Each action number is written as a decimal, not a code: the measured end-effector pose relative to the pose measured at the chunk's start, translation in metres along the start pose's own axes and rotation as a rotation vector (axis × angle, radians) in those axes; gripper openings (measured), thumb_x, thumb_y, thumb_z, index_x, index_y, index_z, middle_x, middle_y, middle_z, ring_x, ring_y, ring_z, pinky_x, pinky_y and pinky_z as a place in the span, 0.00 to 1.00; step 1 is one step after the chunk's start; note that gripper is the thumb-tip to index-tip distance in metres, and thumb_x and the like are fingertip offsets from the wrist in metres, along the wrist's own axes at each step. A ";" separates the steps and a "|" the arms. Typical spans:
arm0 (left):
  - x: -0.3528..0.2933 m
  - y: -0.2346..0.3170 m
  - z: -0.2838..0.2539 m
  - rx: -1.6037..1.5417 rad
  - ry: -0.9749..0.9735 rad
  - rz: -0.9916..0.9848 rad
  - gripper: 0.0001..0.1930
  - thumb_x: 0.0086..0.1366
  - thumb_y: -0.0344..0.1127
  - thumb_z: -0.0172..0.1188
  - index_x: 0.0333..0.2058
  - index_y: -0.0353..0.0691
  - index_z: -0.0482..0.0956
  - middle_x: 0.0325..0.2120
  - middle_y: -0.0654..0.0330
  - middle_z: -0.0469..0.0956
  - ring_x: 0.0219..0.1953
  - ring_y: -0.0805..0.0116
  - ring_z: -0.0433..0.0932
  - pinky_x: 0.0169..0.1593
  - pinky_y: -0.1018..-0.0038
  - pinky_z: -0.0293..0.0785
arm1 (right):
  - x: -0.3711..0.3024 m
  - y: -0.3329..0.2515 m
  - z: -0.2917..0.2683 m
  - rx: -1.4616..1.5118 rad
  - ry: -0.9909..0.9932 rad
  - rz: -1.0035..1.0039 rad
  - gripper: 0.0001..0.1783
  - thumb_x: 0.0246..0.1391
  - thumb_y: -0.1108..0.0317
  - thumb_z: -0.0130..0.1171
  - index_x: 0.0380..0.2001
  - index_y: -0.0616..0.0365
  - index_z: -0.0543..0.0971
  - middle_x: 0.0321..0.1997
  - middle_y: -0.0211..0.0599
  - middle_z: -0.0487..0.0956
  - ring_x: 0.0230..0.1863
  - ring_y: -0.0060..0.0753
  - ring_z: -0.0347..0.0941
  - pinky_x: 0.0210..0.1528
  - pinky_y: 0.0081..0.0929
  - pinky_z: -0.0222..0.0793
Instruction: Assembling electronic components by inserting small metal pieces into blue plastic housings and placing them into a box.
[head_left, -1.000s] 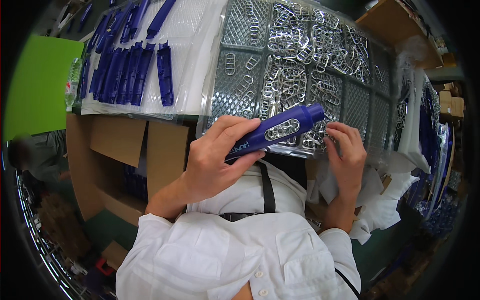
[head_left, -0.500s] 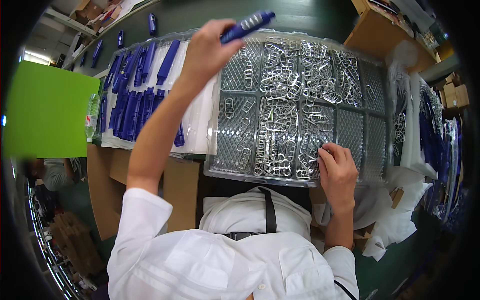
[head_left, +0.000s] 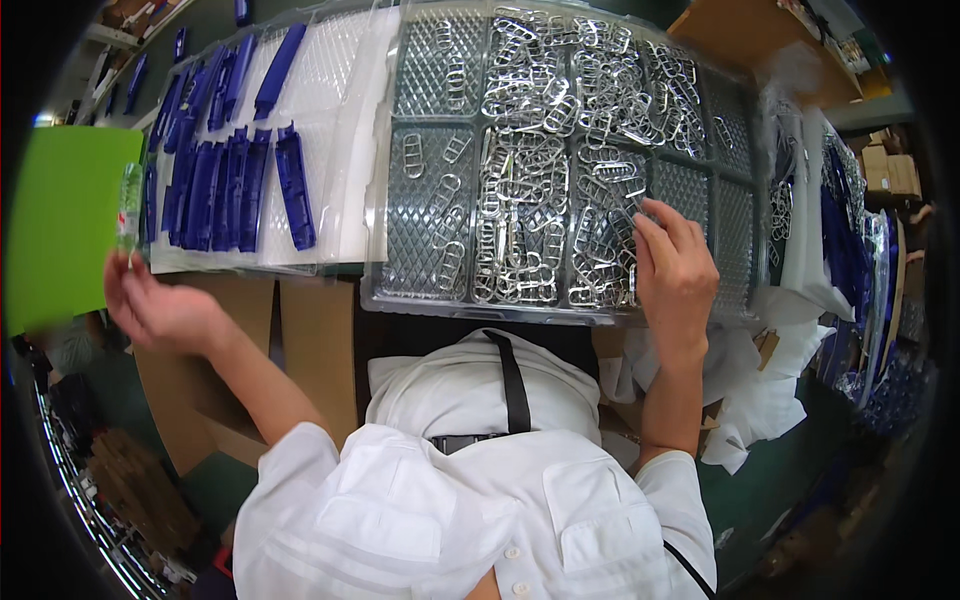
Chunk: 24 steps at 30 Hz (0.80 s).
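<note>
My left hand [head_left: 165, 308] reaches out to the left, its curved fingers apart around the neck of a clear plastic bottle [head_left: 129, 205]. No blue part shows in it, and whether the fingertips grip the bottle is hard to see. Over a clear compartment tray [head_left: 415, 285] on the right, my right hand [head_left: 680, 270] is closed in a pinch on a small metal wire buckle [head_left: 635, 205]. Many similar silvery buckles [head_left: 525, 220] fill several compartments. Left of them, long blue plastic parts [head_left: 295, 190] lie in rows on a white-lined tray [head_left: 350, 215].
A bright green board [head_left: 60, 230] stands at the far left, behind the bottle. An open cardboard box [head_left: 320, 345] sits below the blue parts. White foam wrapping [head_left: 770, 400] hangs at the right, with a brown box [head_left: 765, 50] at the back right.
My left hand has swung from the back, where it held a blue part, down left to the bottle. That part is out of sight now. The view has shifted; my right hand still pinches.
</note>
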<state>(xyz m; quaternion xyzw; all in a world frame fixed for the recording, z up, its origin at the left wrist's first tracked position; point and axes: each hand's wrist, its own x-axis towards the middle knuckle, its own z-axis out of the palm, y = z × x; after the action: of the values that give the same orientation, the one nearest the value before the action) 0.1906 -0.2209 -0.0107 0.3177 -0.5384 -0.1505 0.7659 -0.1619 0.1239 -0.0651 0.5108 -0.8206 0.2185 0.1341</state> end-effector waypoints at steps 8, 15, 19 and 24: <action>-0.091 -0.141 -0.358 0.511 0.361 -0.832 0.14 0.71 0.42 0.53 0.48 0.43 0.82 0.40 0.64 0.82 0.42 0.69 0.77 0.42 0.69 0.70 | 0.018 -0.001 0.017 -0.083 -0.184 -0.154 0.18 0.63 0.72 0.63 0.56 0.52 0.82 0.52 0.38 0.83 0.53 0.46 0.80 0.52 0.39 0.78; -0.101 -0.092 -0.424 0.692 0.608 -0.862 0.21 0.75 0.32 0.50 0.63 0.34 0.70 0.63 0.51 0.72 0.63 0.57 0.71 0.68 0.63 0.66 | 0.018 0.016 0.028 0.066 -0.322 0.050 0.17 0.65 0.72 0.62 0.57 0.56 0.81 0.51 0.37 0.81 0.49 0.36 0.79 0.51 0.31 0.75; -0.063 -0.064 -0.474 0.888 0.650 -0.569 0.22 0.75 0.34 0.51 0.63 0.33 0.68 0.63 0.50 0.70 0.63 0.56 0.70 0.67 0.62 0.66 | 0.007 0.043 0.037 0.159 -0.322 0.003 0.13 0.65 0.73 0.62 0.51 0.62 0.81 0.50 0.37 0.81 0.49 0.32 0.79 0.53 0.29 0.74; -0.066 -0.097 -0.545 1.267 0.119 -0.634 0.18 0.71 0.34 0.56 0.56 0.34 0.79 0.52 0.47 0.82 0.54 0.57 0.80 0.59 0.63 0.74 | 0.013 0.036 0.035 0.152 -0.221 -0.057 0.13 0.68 0.74 0.59 0.54 0.63 0.81 0.54 0.38 0.82 0.51 0.33 0.80 0.55 0.28 0.75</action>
<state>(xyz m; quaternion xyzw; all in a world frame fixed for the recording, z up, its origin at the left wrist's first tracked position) 0.6778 -0.0791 -0.2405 0.8509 -0.3615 -0.0065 0.3811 -0.1998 0.1100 -0.0979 0.5634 -0.7967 0.2184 0.0101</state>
